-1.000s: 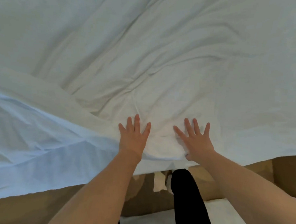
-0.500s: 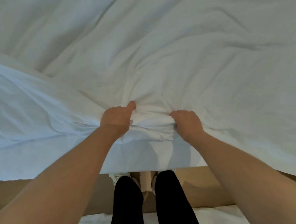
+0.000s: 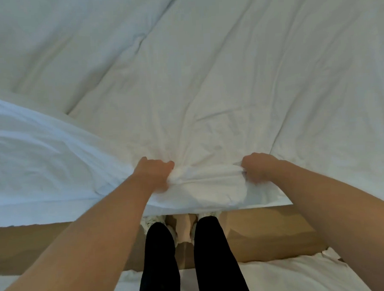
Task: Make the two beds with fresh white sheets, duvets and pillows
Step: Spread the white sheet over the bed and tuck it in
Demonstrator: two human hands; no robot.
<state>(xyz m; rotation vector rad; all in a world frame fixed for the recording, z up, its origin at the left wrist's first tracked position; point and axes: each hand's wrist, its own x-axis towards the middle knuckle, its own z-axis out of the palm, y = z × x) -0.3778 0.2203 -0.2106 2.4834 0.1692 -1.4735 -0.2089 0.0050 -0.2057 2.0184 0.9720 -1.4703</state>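
Observation:
A white duvet [image 3: 205,82] covers the bed in front of me and fills most of the head view. Its near edge hangs over the bed's side. My left hand [image 3: 153,173] grips a bunch of that edge, fingers curled into the cloth. About a hand's width to the right, my right hand [image 3: 258,169] grips the same bunched edge. Creases fan out from the two fists across the duvet. On the left a brighter white fold of fabric [image 3: 36,166] lies over the duvet's edge.
A strip of tan floor [image 3: 58,243] runs between this bed and more white bedding [image 3: 282,276] at the bottom of the view. My legs in black trousers [image 3: 161,258] stand on that strip, close to the bed's side.
My hands lay flat and open on the duvet a second ago. They have since curled and gathered its edge into both fists, and the duvet looks more taut, with long creases.

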